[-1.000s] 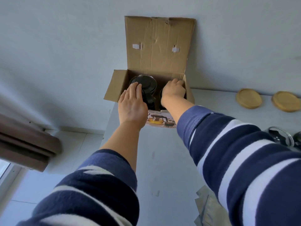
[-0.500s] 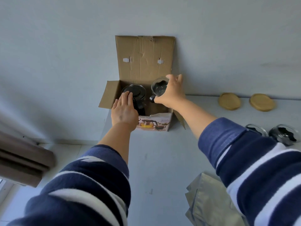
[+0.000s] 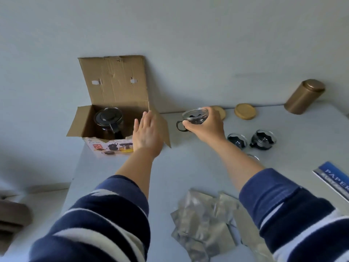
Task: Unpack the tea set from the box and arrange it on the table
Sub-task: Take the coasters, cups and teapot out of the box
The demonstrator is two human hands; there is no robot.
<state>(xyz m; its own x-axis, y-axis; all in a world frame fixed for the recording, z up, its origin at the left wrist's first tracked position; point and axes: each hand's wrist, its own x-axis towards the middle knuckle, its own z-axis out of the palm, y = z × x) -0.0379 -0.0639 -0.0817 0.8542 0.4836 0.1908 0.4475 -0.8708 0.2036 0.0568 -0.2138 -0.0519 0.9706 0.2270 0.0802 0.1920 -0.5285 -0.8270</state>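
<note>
An open cardboard box [image 3: 113, 87] stands at the table's far left corner against the wall, its lid flap upright. Inside it is a glass teapot [image 3: 109, 121] with a dark lid. My right hand [image 3: 205, 125] grips a small glass cup [image 3: 194, 116] with a dark handle, held above the table to the right of the box. My left hand [image 3: 146, 134] hovers with fingers spread at the box's right flap, holding nothing. Two more glass cups [image 3: 237, 140] [image 3: 263, 139] stand on the table further right.
Two round wooden coasters [image 3: 245, 111] [image 3: 221, 111] lie by the wall, one partly behind my right hand. A bronze canister [image 3: 304, 96] stands at the far right. Crumpled silver wrapping [image 3: 207, 220] lies near me, and a blue paper pack [image 3: 334, 178] sits at the right edge.
My right hand has carried the glass cup out of the box and rightward over the table. My left hand has left the teapot's lid and moved to the box's right flap.
</note>
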